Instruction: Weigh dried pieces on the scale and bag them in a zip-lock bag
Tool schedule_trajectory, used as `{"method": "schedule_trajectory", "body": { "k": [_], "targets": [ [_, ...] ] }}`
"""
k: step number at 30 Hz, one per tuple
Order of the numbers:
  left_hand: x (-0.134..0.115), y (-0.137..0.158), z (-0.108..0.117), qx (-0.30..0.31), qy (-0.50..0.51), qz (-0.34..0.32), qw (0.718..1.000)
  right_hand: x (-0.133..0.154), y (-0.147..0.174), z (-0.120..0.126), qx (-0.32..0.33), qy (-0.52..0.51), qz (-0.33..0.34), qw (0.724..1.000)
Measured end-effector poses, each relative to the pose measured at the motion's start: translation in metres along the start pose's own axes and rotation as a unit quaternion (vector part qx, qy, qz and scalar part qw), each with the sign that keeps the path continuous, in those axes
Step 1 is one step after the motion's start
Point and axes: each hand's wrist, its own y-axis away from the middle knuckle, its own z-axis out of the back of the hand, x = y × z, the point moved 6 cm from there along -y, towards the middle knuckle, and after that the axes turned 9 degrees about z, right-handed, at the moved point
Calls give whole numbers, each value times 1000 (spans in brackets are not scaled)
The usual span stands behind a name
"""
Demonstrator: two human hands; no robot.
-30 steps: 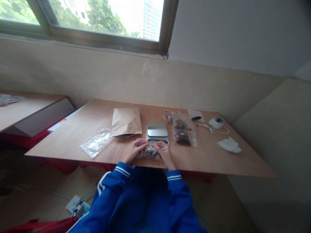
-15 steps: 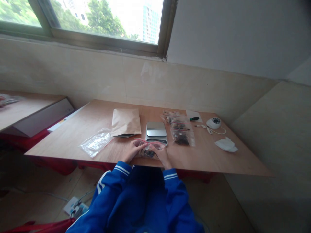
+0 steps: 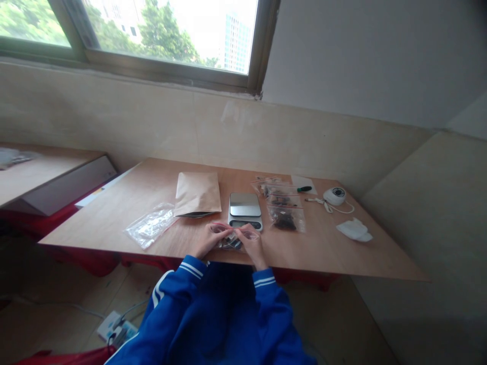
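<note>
At the table's front edge, my left hand [image 3: 206,240] and my right hand [image 3: 251,243] both grip the red-edged top of a clear zip bag [image 3: 230,243]. Their fingertips pinch the rim close together near its middle. Dark and pale small pieces show inside the bag, too small to name. Just beyond the hands lies a digital scale [image 3: 245,205] with a bare metal plate. A brown paper pouch [image 3: 198,192], its mouth slightly apart, rests to the left of the scale. Farther left is a flat clear zip bag [image 3: 149,226].
Right of the scale, several filled zip bags [image 3: 285,219] lie in a row on the wooden table [image 3: 335,253]. Behind them are a green-handled tool [image 3: 304,189] and white paper. A white camera-like device [image 3: 335,196] with a cable and a crumpled tissue [image 3: 354,230] sit farther right.
My hands have drawn closer together along the bag's rim, the right one shifting slightly left. The bag's opening looks narrower. The view has tilted a little.
</note>
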Motion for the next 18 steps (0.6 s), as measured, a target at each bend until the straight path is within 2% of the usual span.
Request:
{"method": "schedule_trajectory", "body": {
  "k": [4, 7, 13, 18],
  "targets": [
    [0, 1, 6, -22, -7, -10, 1000, 1, 1, -3, 13, -20, -19, 1000],
    [0, 1, 8, -10, -5, -18, 1000, 2, 1, -3, 15, -24, -28, 999],
    [12, -4, 14, -17, 29, 21, 999, 0, 1, 1, 6, -29, -27, 999],
    [19, -3, 17, -15, 34, 27, 999, 2, 1, 0, 9, -17, -25, 1000]
  ]
}}
